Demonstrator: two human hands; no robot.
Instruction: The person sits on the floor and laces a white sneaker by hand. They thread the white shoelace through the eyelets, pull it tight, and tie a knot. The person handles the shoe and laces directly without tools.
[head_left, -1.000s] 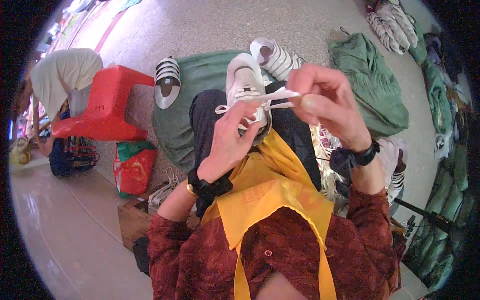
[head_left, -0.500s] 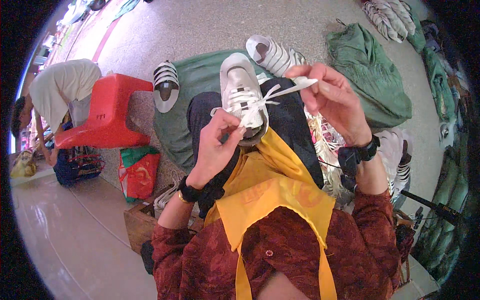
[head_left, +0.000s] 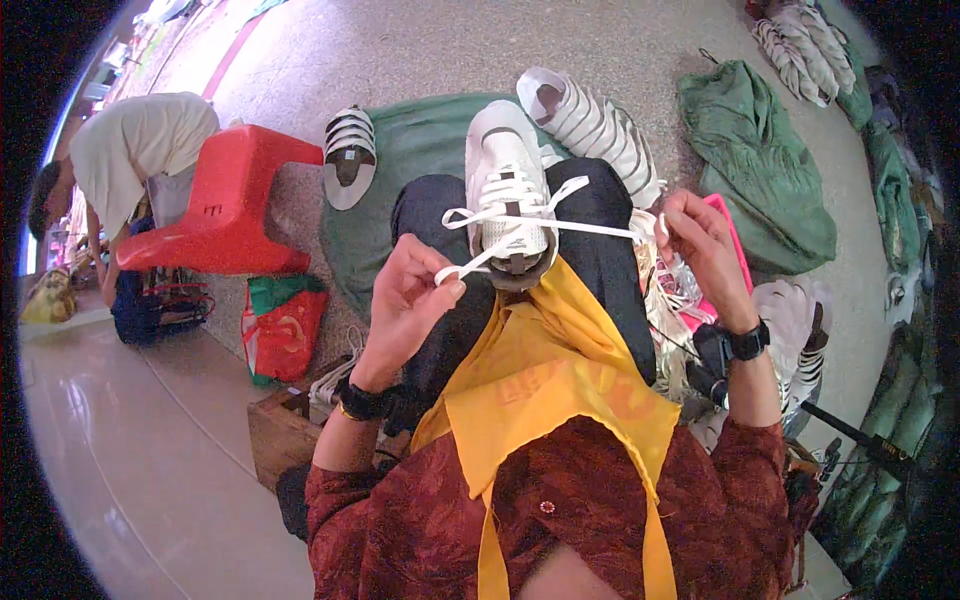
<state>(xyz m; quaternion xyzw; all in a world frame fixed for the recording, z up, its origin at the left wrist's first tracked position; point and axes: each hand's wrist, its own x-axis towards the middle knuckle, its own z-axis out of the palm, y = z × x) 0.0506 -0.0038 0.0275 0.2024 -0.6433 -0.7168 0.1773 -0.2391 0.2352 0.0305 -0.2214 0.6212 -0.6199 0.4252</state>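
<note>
Between my knees lies a white-and-grey sneaker (head_left: 503,150), its toe pointing away from me and its dark heel opening towards me. White shoelace (head_left: 592,229) crosses over its tongue in a knot with loops standing out on both sides. My left hand (head_left: 410,305) is closed on one part of the lace, pinched between thumb and forefinger left of the heel. Off to the right, my right hand (head_left: 708,258) pinches the other part, which is stretched nearly straight from the knot. Both hands are clear of the sneaker itself.
A red plastic chair (head_left: 222,200) stands at left, near a bent-over person (head_left: 145,150). Green cloth (head_left: 415,135) lies beyond my knees, with stacked shoe uppers (head_left: 600,125) and a single upper (head_left: 349,160). A pink basket (head_left: 735,240) and loose white laces (head_left: 668,290) sit at right.
My right hand has moved right and down, drawing the lace out straight. My left hand has shifted slightly lower and away from the sneaker. Loops now show on both sides of the knot.
</note>
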